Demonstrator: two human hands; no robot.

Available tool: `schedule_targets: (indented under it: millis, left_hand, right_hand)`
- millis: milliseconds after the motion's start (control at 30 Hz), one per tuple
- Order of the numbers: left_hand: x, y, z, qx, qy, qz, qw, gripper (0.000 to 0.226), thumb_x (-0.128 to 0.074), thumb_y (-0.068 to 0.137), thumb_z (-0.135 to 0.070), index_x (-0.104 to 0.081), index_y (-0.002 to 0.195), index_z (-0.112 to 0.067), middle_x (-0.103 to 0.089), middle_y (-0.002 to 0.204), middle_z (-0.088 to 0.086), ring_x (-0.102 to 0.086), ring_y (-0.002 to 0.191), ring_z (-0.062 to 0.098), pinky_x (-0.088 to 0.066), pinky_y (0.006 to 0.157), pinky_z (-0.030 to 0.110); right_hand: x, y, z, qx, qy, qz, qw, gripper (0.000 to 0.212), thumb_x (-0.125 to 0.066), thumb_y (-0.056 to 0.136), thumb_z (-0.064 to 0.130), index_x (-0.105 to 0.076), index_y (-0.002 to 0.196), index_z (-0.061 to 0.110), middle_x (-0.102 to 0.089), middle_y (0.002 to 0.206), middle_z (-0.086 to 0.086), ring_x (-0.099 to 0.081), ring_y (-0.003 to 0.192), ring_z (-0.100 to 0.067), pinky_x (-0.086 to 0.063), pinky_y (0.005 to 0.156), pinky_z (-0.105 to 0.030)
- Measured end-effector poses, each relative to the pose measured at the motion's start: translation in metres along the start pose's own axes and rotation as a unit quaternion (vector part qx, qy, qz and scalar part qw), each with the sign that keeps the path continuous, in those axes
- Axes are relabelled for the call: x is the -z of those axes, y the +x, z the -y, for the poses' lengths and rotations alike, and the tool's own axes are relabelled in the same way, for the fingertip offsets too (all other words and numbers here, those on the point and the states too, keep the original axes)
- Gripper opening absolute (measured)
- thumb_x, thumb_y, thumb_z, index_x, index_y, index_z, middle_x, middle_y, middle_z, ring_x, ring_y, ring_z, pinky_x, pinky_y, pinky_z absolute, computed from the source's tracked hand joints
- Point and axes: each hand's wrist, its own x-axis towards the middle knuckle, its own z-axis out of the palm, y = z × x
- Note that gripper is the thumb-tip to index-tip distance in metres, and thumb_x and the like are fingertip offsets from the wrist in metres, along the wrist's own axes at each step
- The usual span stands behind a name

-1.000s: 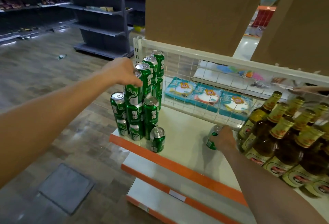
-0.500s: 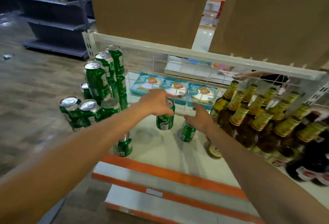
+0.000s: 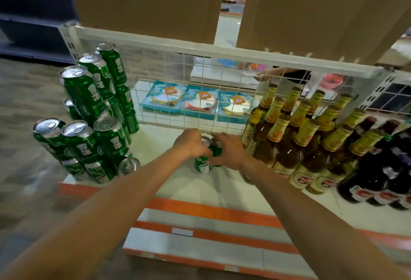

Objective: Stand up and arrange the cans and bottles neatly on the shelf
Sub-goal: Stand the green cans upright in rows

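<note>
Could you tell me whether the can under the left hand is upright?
Upright: the can shows its silver top upward, green body vertical below the left hand.

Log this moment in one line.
left hand grips green can | right hand grips second can | cans side by side, mid shelf | can stack left | bottles right

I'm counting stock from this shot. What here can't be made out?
Head view only.
- Short green cans: mostly covered by the left hand and right hand gripping them; labels unreadable.
- Stack of tall green cans: rear lower cans hidden by front ones; total unclear.
- Dark glass bottles: cut off by the right edge.
</note>
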Motion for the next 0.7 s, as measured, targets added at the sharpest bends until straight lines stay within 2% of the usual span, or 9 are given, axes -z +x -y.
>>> schedule_targets:
  millis: [100, 167, 233, 300, 400, 467, 533, 633, 700]
  left_hand:
    - [-0.001, 0.002, -0.004, 0.01, -0.03, -0.013, 0.999, 0.051, -0.089, 0.059, -0.038, -0.066, 0.098, -0.014, -0.068, 0.095, 0.002, -0.064, 0.085, 0.019, -0.053, 0.069, 0.032]
    - [0.0, 0.002, -0.004, 0.005, -0.046, -0.011, 0.999, 0.053, -0.09, 0.058, -0.036, -0.067, 0.1, -0.014, -0.068, 0.095, 0.002, -0.065, 0.086, 0.02, -0.057, 0.075, 0.037]
    - [0.003, 0.002, -0.002, -0.012, -0.044, -0.001, 0.999, 0.053, -0.09, 0.06, -0.034, -0.067, 0.104, -0.014, -0.069, 0.1, 0.003, -0.064, 0.09, 0.02, -0.056, 0.078, 0.036]
    - [0.011, -0.001, 0.0, -0.033, -0.033, 0.026, 0.999, 0.063, -0.089, 0.066, -0.034, -0.064, 0.12, -0.014, -0.066, 0.118, 0.003, -0.061, 0.103, 0.02, -0.051, 0.083, 0.031]
    - [0.037, -0.008, 0.005, -0.049, 0.013, 0.041, 0.998, 0.085, -0.085, 0.073, -0.042, -0.047, 0.143, -0.011, -0.052, 0.14, 0.005, -0.051, 0.126, 0.024, -0.043, 0.102, 0.033]
    - [0.061, -0.012, 0.012, -0.059, 0.036, 0.001, 0.998, 0.079, -0.08, 0.079, -0.044, -0.048, 0.143, -0.011, -0.052, 0.143, 0.007, -0.052, 0.127, 0.024, -0.042, 0.103, 0.033]
    - [0.085, -0.017, 0.021, -0.069, 0.049, -0.051, 0.995, 0.066, -0.075, 0.084, -0.041, -0.053, 0.139, -0.011, -0.057, 0.137, 0.008, -0.057, 0.119, 0.024, -0.044, 0.1, 0.034]
    - [0.118, -0.026, 0.034, -0.084, 0.084, -0.122, 0.985, 0.045, -0.07, 0.09, -0.033, -0.063, 0.129, -0.012, -0.064, 0.126, 0.007, -0.061, 0.108, 0.022, -0.048, 0.094, 0.033]
    - [0.14, -0.036, 0.041, -0.115, 0.085, -0.2, 0.969, 0.031, -0.066, 0.093, -0.028, -0.069, 0.119, -0.012, -0.068, 0.116, 0.005, -0.062, 0.1, 0.019, -0.051, 0.088, 0.034]
  right_hand:
    - [-0.013, -0.006, 0.002, 0.01, 0.037, -0.055, 0.998, 0.086, -0.08, 0.073, 0.049, -0.042, 0.146, 0.026, -0.048, 0.147, 0.0, -0.024, 0.146, -0.023, -0.011, 0.118, -0.044]
    - [-0.016, -0.011, 0.007, 0.009, 0.048, -0.093, 0.994, 0.082, -0.08, 0.073, 0.048, -0.045, 0.143, 0.026, -0.051, 0.144, 0.0, -0.028, 0.144, -0.024, -0.013, 0.117, -0.043]
    - [-0.014, -0.015, 0.011, -0.001, 0.054, -0.119, 0.991, 0.078, -0.08, 0.072, 0.049, -0.049, 0.139, 0.025, -0.053, 0.138, -0.001, -0.033, 0.137, -0.024, -0.017, 0.114, -0.04]
    - [-0.014, -0.021, 0.012, -0.007, 0.034, -0.138, 0.99, 0.077, -0.078, 0.071, 0.053, -0.049, 0.136, 0.025, -0.053, 0.133, 0.0, -0.036, 0.13, -0.023, -0.022, 0.11, -0.038]
    - [-0.02, -0.032, 0.005, -0.018, 0.027, -0.15, 0.988, 0.077, -0.074, 0.072, 0.058, -0.044, 0.136, 0.029, -0.055, 0.129, 0.004, -0.046, 0.121, -0.021, -0.036, 0.106, -0.039]
    - [-0.026, -0.041, -0.001, -0.043, 0.068, -0.149, 0.986, 0.078, -0.077, 0.071, 0.056, -0.043, 0.136, 0.028, -0.058, 0.127, 0.003, -0.053, 0.115, -0.02, -0.046, 0.101, -0.037]
    - [-0.031, -0.048, -0.004, -0.077, 0.088, -0.143, 0.983, 0.079, -0.08, 0.07, 0.054, -0.044, 0.134, 0.025, -0.06, 0.123, 0.003, -0.058, 0.108, -0.019, -0.052, 0.094, -0.034]
    - [-0.037, -0.055, -0.007, -0.125, 0.089, -0.115, 0.981, 0.074, -0.081, 0.071, 0.049, -0.044, 0.129, 0.022, -0.062, 0.12, 0.001, -0.06, 0.101, -0.019, -0.054, 0.087, -0.035]
    - [-0.042, -0.059, -0.009, -0.143, 0.094, -0.105, 0.98, 0.072, -0.081, 0.072, 0.043, -0.042, 0.129, 0.019, -0.062, 0.121, -0.003, -0.06, 0.099, -0.021, -0.053, 0.086, -0.034]
